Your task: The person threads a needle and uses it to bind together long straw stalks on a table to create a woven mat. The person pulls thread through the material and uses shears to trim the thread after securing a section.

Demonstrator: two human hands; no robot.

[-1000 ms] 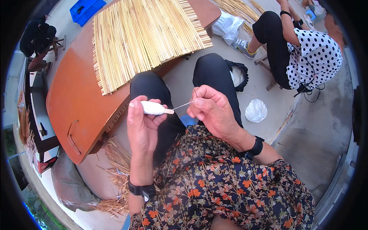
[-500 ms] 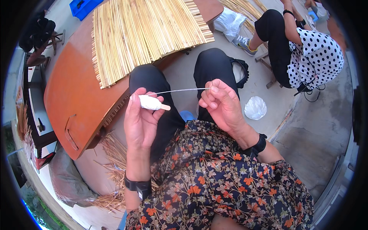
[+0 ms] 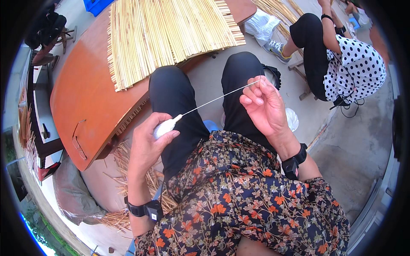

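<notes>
Just off the middle of the view, toward nine o'clock, the left hand (image 3: 146,138) grasped a white wound bundle (image 3: 164,128) above the left thigh, its grip closed around the body with the narrow tip left free. From near that tip a pale thread (image 3: 220,97) ran straight toward two o'clock, where the right hand's (image 3: 270,106) grip pinched it between thumb and forefinger, the other fingers loosely curled. The hands were probably held so far apart to keep the thread taut, and the tip probably pointed along it so that nothing snagged.

At eleven o'clock a reed mat (image 3: 171,34) lay across the desk (image 3: 92,102), its top cut off by the frame. Eyeglasses (image 3: 77,145) rested toward nine o'clock on the desk, perhaps set there to be clear of the mat.

The left palm hid part of the bundle, and whatever else the right fingertips pinched was too small to tell. Behind the right wrist, at three o'clock, a white round object (image 3: 292,119) was mostly covered; its kind could not be made out.
</notes>
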